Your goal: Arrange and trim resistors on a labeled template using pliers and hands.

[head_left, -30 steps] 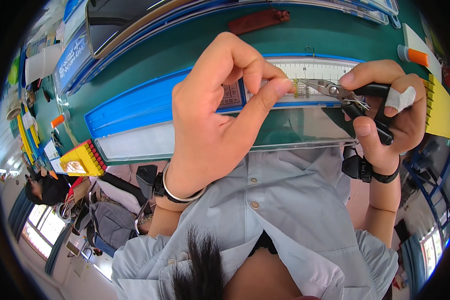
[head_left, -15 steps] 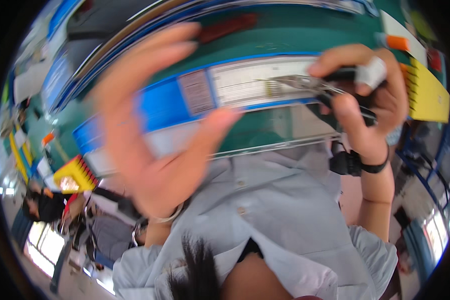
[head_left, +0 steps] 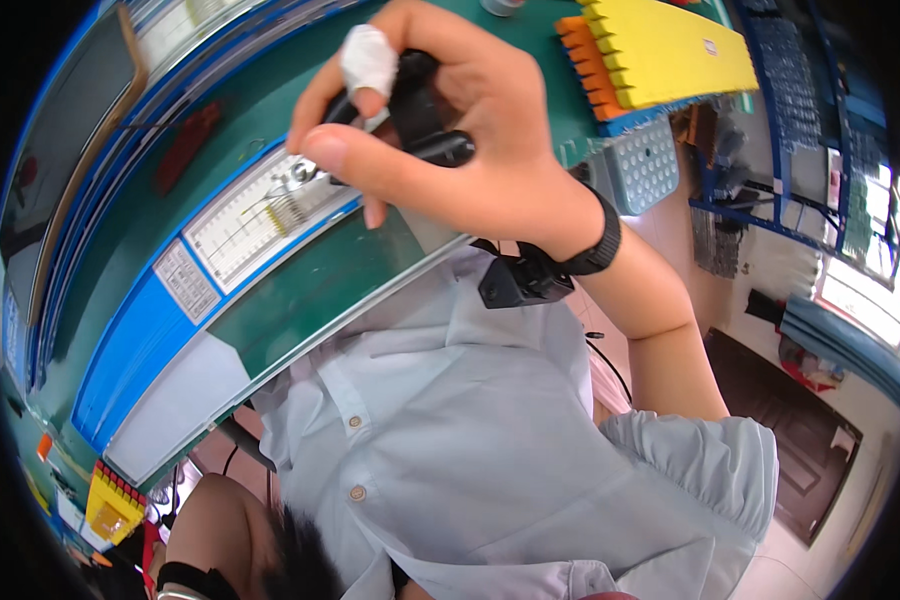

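Note:
My right hand is closed around a pair of pliers with black handles, above the near edge of the green table. White wrapping covers one of its fingertips, and a black strap with a small black device sits on its wrist. The metal jaws point left and down over a white printed panel on a blue strip. At the jaws shows a small yellowish coil-like piece, a thin wire running from it; whether the jaws grip it is hard to see. My left arm is bent low at the left, its hand out of view.
On the green table a dark red object lies beyond the blue strip. Blue-edged boards or trays line the far left. Yellow and orange toothed bins stand at the right, beside a perforated grey-blue stool.
The view has swung to the right. My left hand, earlier spread open and blurred over the blue strip, has gone out of view. My right hand still holds the pliers.

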The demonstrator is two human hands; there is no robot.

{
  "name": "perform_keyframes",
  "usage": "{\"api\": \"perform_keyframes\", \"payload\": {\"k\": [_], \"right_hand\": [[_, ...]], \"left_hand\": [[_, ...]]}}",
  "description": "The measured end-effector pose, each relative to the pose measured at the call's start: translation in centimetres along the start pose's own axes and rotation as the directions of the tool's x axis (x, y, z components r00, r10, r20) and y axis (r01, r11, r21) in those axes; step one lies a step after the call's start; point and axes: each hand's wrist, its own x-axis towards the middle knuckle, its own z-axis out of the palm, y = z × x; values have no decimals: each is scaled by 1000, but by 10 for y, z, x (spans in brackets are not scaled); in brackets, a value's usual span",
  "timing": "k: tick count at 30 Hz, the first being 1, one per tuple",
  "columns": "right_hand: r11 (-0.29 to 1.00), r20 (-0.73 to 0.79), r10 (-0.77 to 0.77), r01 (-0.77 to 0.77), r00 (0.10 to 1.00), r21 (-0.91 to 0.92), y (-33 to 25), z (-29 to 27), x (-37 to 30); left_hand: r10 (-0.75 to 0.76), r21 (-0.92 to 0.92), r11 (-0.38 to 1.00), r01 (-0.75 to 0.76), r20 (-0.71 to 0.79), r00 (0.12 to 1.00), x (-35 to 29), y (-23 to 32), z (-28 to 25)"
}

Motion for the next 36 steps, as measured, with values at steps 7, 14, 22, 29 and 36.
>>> {"api": "perform_keyframes", "payload": {"k": [7,14,22,29,36], "right_hand": [[999,-10,25,-24,1000,23,0,-7,-4],[999,13,20,-21,1000,50,-2,3,2],[1000,-11,8,-7,1000,19,1,-1,-2],[998,18,24,-25,1000,66,1,0,-1],[999,32,-7,5,999,40,1,1,2]], "left_hand": [[-23,-28,999,26,97,995,15,-14,87],[-66,12,998,65,96,993,17,-22,96],[-47,-16,999,48,96,994,24,-30,102],[-68,-24,997,70,91,994,13,-25,102],[-80,-20,996,82,84,993,10,-23,91]]}}
